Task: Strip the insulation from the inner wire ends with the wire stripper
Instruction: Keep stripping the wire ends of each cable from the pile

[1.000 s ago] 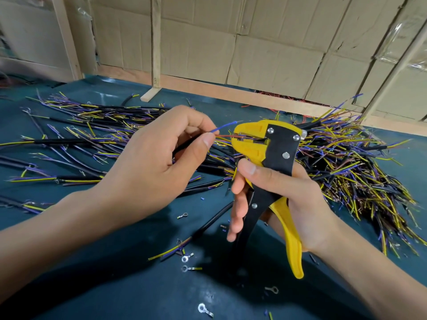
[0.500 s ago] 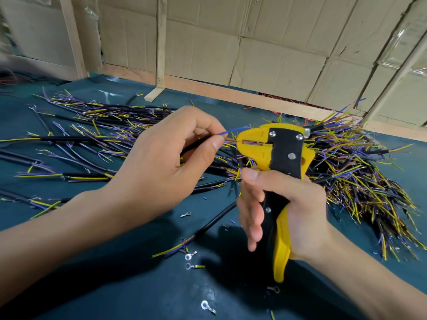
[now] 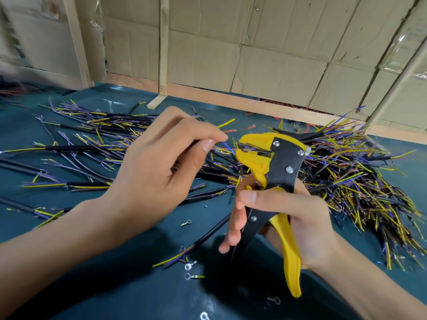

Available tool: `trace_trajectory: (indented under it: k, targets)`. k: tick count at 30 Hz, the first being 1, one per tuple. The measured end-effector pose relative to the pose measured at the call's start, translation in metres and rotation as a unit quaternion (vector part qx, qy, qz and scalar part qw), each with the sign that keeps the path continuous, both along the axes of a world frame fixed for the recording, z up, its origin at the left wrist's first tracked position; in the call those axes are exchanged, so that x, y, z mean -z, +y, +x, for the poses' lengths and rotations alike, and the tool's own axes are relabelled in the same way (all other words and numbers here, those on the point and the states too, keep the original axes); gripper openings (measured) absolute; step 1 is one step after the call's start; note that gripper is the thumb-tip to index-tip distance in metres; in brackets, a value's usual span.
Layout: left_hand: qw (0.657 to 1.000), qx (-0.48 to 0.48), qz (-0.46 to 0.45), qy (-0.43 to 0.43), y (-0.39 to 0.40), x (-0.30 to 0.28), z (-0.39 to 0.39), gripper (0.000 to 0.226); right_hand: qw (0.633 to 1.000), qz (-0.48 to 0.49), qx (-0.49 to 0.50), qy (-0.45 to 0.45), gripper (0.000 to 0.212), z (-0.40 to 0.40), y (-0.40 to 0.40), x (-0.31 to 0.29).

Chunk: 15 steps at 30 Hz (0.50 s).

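left hand pinches blue inner wire, frame centre, tip at stripper mouth | right hand wrapped on wire stripper handles (spread) | risk: shallow insertion or neighbouring strands caught → nicked copper, partial strip | depth in mouth: cannot tell

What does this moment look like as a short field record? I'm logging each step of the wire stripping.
left hand: left hand pinches the cable, blue inner wire pointing at the tool
right hand: right hand grips the wire stripper
stripper head: yellow, beside the blue wire's tip
handles: spread apart
surface: teal table with wire pile and loose ring terminals
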<state>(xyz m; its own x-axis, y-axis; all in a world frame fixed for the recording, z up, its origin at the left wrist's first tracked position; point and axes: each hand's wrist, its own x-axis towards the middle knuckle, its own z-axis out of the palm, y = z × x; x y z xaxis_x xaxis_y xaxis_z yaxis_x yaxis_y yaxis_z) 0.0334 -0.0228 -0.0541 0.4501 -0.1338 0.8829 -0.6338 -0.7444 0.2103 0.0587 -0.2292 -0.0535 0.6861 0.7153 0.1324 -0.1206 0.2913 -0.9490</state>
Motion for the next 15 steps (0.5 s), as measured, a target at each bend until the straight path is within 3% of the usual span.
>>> trace_trajectory:
  k: [10, 15]
  targets:
    - [0.994, 0.020, -0.105, 0.013, -0.007, -0.004, -0.003, 0.017, 1.000, -0.006, 0.022, -0.014, 0.013, 0.001, -0.001, 0.003]
    - [0.996, 0.025, -0.079, 0.009, -0.011, -0.003, -0.007, 0.018, 1.000, 0.014, -0.006, -0.009, 0.010, -0.002, 0.001, 0.005]
